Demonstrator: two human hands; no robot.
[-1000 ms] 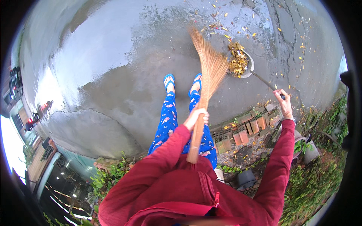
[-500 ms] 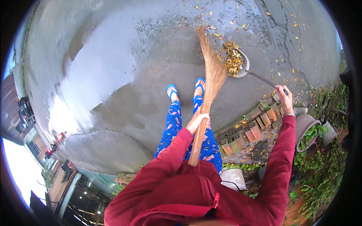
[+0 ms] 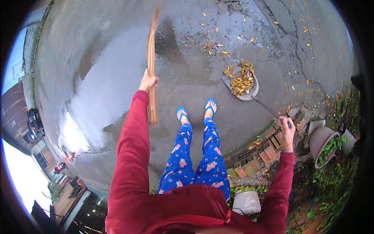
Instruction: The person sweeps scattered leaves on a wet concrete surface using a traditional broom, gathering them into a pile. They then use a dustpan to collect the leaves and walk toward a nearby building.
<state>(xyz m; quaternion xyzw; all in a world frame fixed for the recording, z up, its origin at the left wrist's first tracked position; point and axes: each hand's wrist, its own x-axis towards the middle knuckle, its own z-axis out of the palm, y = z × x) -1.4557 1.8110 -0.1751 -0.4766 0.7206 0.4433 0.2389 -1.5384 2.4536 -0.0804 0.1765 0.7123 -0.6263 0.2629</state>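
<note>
My left hand [image 3: 148, 81] is closed round the handle of a straw broom [image 3: 152, 58], stretched out to the left over the wet ground with the bristles pointing away from me. My right hand [image 3: 287, 130] grips the end of the long dark handle of a dustpan [image 3: 253, 92]. The pan is on the right, ahead of my feet, and a heap of yellow-brown leaves [image 3: 242, 80] fills it. Broom and dustpan are well apart. Some small leaves and red bits [image 3: 212, 47] lie on the ground beyond the pan.
Wet, cracked concrete [image 3: 117, 58] stretches ahead. To the right, a row of bricks [image 3: 253, 158] edges a planted strip with a large plant pot [image 3: 324, 146] and a white container [image 3: 246, 202]. Scattered leaves lie far right. Parked motorbikes [image 3: 60, 167] stand far left.
The broom has swung from beside the leaf heap out to the left, its bristles off the heap. The dustpan, now with the leaves in it, has come nearer to me.
</note>
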